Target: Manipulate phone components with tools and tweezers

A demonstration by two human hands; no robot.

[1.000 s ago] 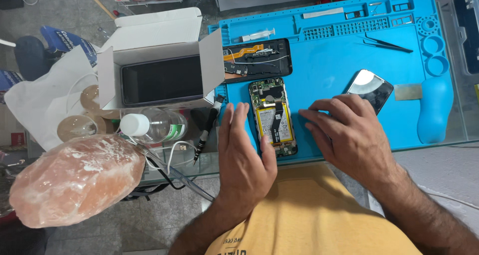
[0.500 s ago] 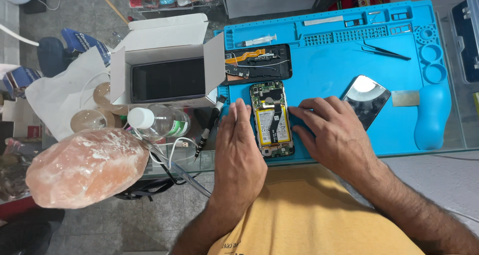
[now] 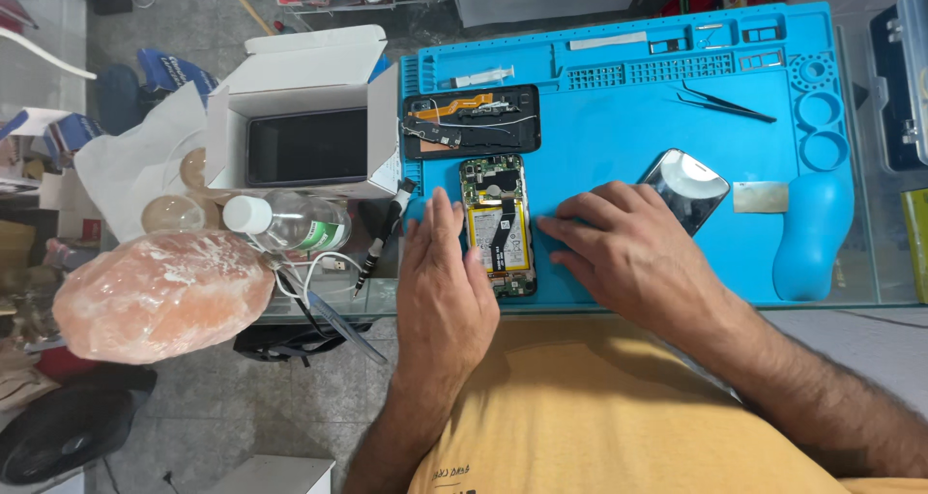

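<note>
Already we have the opened phone (image 3: 498,225) lying bare on the blue mat (image 3: 619,127), back cover (image 3: 470,120) set above; our left hand (image 3: 443,281) and right hand (image 3: 623,247) rest flat beside it, holding nothing, reassembly undone

Your white box (image 3: 290,78) sits open at the left edge of the blue mat (image 3: 619,117), flaps up, with a dark rectangular screen (image 3: 306,146) lying flat inside. A clear bottle (image 3: 290,223) lies just below the box, white cap, green-and-white label (image 3: 327,233). Right of your right hand (image 3: 628,252), a dark glossy screen (image 3: 684,189) lies tilted on the mat, catching glare.
</note>
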